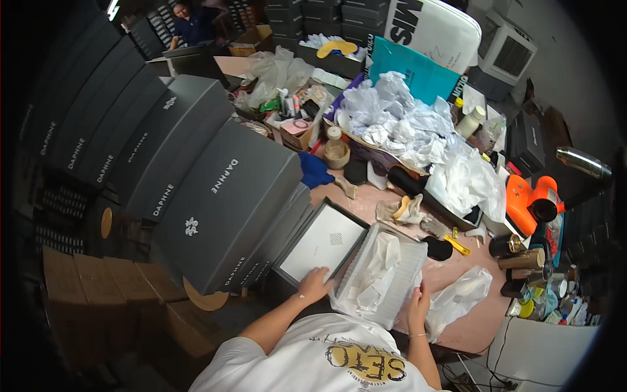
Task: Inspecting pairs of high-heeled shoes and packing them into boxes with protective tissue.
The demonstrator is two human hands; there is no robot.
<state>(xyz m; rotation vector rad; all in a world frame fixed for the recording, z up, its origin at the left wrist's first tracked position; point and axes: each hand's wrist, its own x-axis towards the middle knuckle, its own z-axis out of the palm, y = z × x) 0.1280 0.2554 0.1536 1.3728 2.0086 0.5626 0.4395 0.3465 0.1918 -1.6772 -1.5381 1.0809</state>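
Note:
In front of me is an open box lined with a ribbed translucent plastic bag, with crumpled white tissue paper inside. My right hand grips the right side of this lined box. Against the box's left side rests a dark shallow box lid with a pale inside. My left hand is over the lid's lower right corner, thumb and fingers apart, touching the pale inside and holding nothing that I can see. A translucent sheet lies on the table to the right of my right hand.
Dark grey shoe boxes stand stacked on my left. Behind the lined box are a brush with a yellow handle, a bin of crumpled white paper and an orange hot-air tool. Another person is at the far left.

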